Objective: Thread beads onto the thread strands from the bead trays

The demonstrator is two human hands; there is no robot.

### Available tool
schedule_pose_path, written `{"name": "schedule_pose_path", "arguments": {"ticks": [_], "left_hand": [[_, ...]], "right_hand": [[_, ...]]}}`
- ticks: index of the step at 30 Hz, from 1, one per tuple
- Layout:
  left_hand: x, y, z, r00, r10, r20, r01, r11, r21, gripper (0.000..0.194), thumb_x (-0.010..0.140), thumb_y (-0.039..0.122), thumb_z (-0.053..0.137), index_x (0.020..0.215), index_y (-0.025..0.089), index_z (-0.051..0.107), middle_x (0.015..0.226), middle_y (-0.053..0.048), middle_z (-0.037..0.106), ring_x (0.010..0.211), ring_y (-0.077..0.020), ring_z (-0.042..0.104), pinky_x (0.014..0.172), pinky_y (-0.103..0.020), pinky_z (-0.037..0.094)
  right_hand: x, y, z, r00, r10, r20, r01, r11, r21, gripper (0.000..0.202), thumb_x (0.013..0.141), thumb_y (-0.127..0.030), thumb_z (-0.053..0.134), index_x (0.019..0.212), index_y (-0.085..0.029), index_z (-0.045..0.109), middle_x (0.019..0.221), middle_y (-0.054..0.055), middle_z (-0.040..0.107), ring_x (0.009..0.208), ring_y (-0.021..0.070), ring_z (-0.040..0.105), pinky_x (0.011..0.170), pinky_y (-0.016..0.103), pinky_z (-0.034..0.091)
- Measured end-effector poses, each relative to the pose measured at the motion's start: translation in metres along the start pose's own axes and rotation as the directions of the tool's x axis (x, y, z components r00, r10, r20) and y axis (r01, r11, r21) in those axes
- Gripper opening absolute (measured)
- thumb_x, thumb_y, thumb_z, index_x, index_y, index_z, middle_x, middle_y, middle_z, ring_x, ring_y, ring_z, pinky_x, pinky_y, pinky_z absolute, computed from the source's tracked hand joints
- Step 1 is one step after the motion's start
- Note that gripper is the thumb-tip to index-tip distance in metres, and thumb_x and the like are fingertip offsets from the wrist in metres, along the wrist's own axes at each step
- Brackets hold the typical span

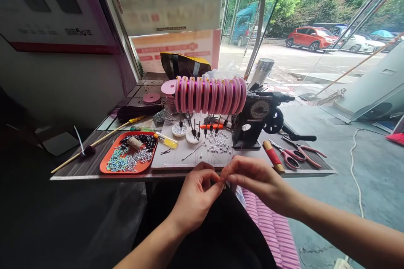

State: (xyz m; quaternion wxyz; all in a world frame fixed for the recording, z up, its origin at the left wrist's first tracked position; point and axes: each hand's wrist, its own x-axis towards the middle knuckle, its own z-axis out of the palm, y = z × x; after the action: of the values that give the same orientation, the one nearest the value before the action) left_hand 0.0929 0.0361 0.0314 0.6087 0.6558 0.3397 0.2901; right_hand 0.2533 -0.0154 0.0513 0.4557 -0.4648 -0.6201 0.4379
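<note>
My left hand and my right hand meet in front of the table's near edge, above my lap. The fingers of both are pinched together, tips touching, on what looks like a thin dark thread; its ends are too fine to follow. Just beyond them is a pale board with loose white beads, a needle-like tool and a white dish. Above the board, a row of pink spools sits on a black hand-cranked machine, with dark weighted pins hanging below.
An orange tray at left holds beads and a thread spool. A yellow lighter and a bead bowl are nearby. At right lie a red-wrapped stick, scissors and pliers. A bamboo stick crosses the left side.
</note>
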Motion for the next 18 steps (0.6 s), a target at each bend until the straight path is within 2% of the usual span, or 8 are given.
{"name": "schedule_pose_path", "arguments": {"ticks": [6,8,9,11,13,15,16,18], "left_hand": [[-0.003,-0.002,0.006,0.982,-0.186,-0.025,0.175,0.956,-0.236,0.012,0.069,0.024,0.061,0.063,0.015,0.058,0.066,0.001,0.048,0.055,-0.0092,0.04,0.046,-0.02,0.029],[-0.006,-0.004,0.008,0.992,-0.071,-0.104,0.062,0.994,-0.089,0.011,0.072,0.022,0.058,0.063,0.016,0.058,0.068,0.0,0.047,0.056,-0.0094,0.042,0.047,-0.02,0.033],[-0.008,-0.005,0.009,0.985,0.058,-0.163,-0.05,0.997,0.058,0.011,0.074,0.02,0.057,0.064,0.016,0.059,0.071,0.0,0.048,0.057,-0.0098,0.044,0.048,-0.02,0.036],[-0.01,-0.01,0.01,0.889,0.408,-0.207,-0.297,0.859,0.416,0.012,0.077,0.014,0.053,0.068,0.017,0.06,0.078,-0.002,0.049,0.059,-0.0106,0.049,0.052,-0.022,0.042],[-0.011,-0.016,0.01,0.718,0.686,-0.112,-0.454,0.585,0.672,0.015,0.078,0.007,0.05,0.075,0.017,0.061,0.083,-0.005,0.054,0.061,-0.0117,0.054,0.056,-0.023,0.046],[-0.009,-0.021,0.006,0.58,0.814,0.034,-0.53,0.345,0.775,0.016,0.077,0.004,0.051,0.081,0.015,0.061,0.087,-0.008,0.061,0.065,-0.0139,0.059,0.062,-0.024,0.049],[-0.008,-0.022,0.004,0.537,0.837,0.1,-0.559,0.265,0.786,0.017,0.076,0.003,0.052,0.083,0.014,0.062,0.088,-0.01,0.064,0.067,-0.0152,0.061,0.064,-0.025,0.05],[-0.005,-0.02,-0.001,0.516,0.834,0.196,-0.63,0.215,0.746,0.018,0.076,0.001,0.052,0.084,0.013,0.062,0.088,-0.011,0.068,0.071,-0.0172,0.063,0.066,-0.026,0.05]], "right_hand": [[0.007,-0.003,0.004,0.997,0.065,-0.035,-0.058,0.982,0.182,0.023,0.081,-0.037,0.06,0.077,-0.014,0.06,0.071,0.003,0.059,0.066,0.0136,0.053,0.063,0.026,0.045],[0.009,-0.004,0.005,0.996,0.078,-0.05,-0.068,0.982,0.174,0.025,0.08,-0.04,0.06,0.075,-0.015,0.058,0.071,0.003,0.059,0.066,0.0141,0.052,0.063,0.027,0.044],[0.01,-0.005,0.005,0.994,0.089,-0.063,-0.077,0.981,0.175,0.027,0.079,-0.041,0.061,0.074,-0.015,0.057,0.071,0.003,0.06,0.066,0.014,0.052,0.062,0.027,0.043],[0.013,-0.007,0.005,0.989,0.123,-0.08,-0.107,0.977,0.185,0.029,0.078,-0.043,0.061,0.071,-0.015,0.056,0.071,0.004,0.06,0.063,0.0131,0.05,0.058,0.025,0.04],[0.017,-0.009,0.005,0.984,0.156,-0.085,-0.138,0.973,0.187,0.029,0.077,-0.043,0.061,0.07,-0.015,0.055,0.069,0.002,0.059,0.059,0.0113,0.046,0.054,0.023,0.037],[0.02,-0.01,0.005,0.981,0.176,-0.086,-0.158,0.969,0.188,0.03,0.076,-0.043,0.062,0.069,-0.015,0.053,0.065,0.0,0.055,0.056,0.0099,0.044,0.053,0.022,0.035],[0.022,-0.01,0.005,0.98,0.18,-0.081,-0.162,0.968,0.19,0.03,0.075,-0.042,0.062,0.068,-0.015,0.053,0.063,-0.001,0.053,0.056,0.0096,0.044,0.053,0.022,0.035],[0.023,-0.01,0.004,0.984,0.17,-0.062,-0.156,0.971,0.18,0.028,0.077,-0.04,0.06,0.068,-0.015,0.05,0.063,-0.002,0.051,0.057,0.01,0.045,0.054,0.022,0.037]]}}
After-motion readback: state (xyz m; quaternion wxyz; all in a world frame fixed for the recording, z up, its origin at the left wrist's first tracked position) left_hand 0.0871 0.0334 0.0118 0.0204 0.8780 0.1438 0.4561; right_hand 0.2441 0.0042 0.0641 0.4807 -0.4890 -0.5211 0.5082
